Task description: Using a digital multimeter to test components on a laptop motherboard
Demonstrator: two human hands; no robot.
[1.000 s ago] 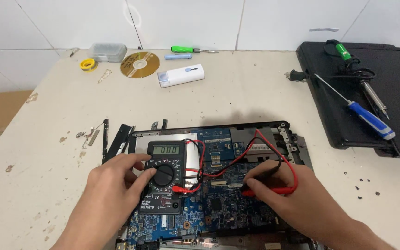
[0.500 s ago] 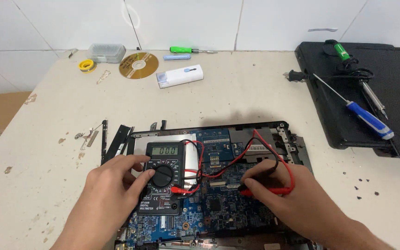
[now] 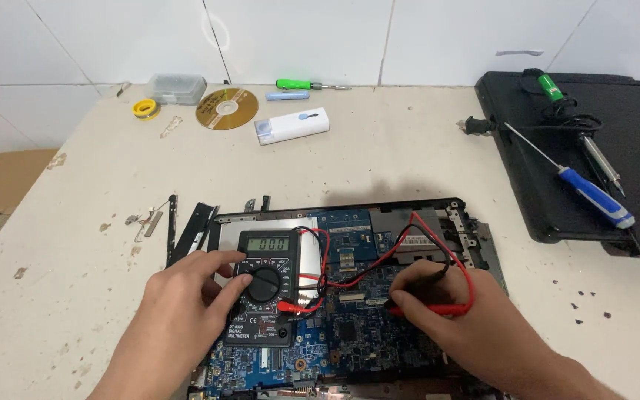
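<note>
Multimeter (image 3: 262, 287), black with a lit display, lay on the blue motherboard (image 3: 368, 333) of the opened laptop chassis (image 3: 453, 222), angled so its display faced the wearer. Left hand (image 3: 179, 311) rested on it, thumb and forefinger pinched on the round selector dial (image 3: 264, 284). Right hand (image 3: 453, 315) had its fingers closed round both test probes (image 3: 424, 307), tips set down on the board; red and black leads (image 3: 416, 248) looped back to the meter's sockets.

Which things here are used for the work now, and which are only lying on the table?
In use: multimeter, red probe, laptop board, left hand, right hand.
Lying about: disc, green screwdriver, blue screwdriver, white box, tape roll.
</note>
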